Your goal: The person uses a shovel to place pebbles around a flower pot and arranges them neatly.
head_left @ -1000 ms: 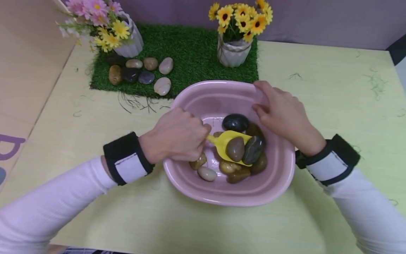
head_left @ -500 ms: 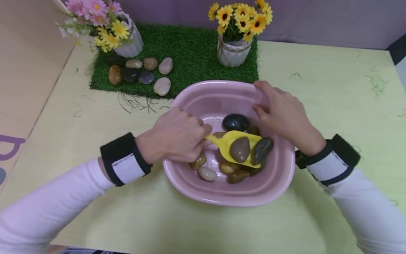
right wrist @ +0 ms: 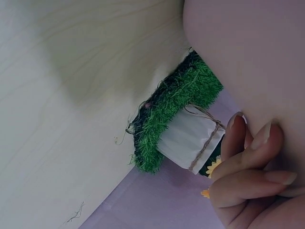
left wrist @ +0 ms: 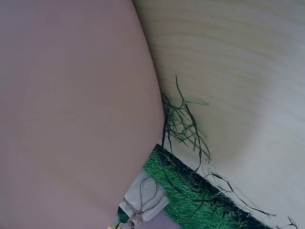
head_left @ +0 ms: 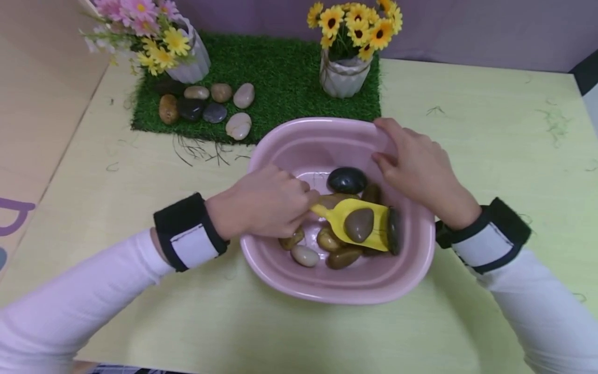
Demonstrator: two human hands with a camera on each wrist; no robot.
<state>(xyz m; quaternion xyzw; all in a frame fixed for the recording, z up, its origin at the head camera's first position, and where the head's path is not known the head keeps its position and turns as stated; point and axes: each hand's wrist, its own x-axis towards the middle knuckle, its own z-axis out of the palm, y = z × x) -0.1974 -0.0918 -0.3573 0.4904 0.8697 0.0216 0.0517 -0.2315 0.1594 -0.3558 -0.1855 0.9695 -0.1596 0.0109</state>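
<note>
My left hand (head_left: 266, 202) grips the handle of a yellow scoop (head_left: 348, 208) inside a pink basin (head_left: 271, 283). A brown stone (head_left: 358, 225) lies on the scoop's blade. Against the blade's front edge, close to the basin's right wall, stands a dark stone (head_left: 394, 231). My right hand (head_left: 418, 169) holds the basin's far right rim, thumb on the inner side; its curled fingers (right wrist: 248, 183) show in the right wrist view. Around the scoop lie a black stone (head_left: 347, 180), a whitish stone (head_left: 305, 255) and several brown ones, some partly hidden under the blade.
Behind the basin lies a strip of artificial grass (head_left: 289, 78). It bears several stones, a sunflower pot (head_left: 344, 78) and a white pot (head_left: 193, 62) of pink and yellow flowers. Loose grass strands (head_left: 198, 148) are scattered over the pale table (head_left: 187, 317).
My left hand has moved the scoop right and slightly nearer. The dark stone has shifted from the blade to its front edge by the wall. My right hand has stayed on the rim.
</note>
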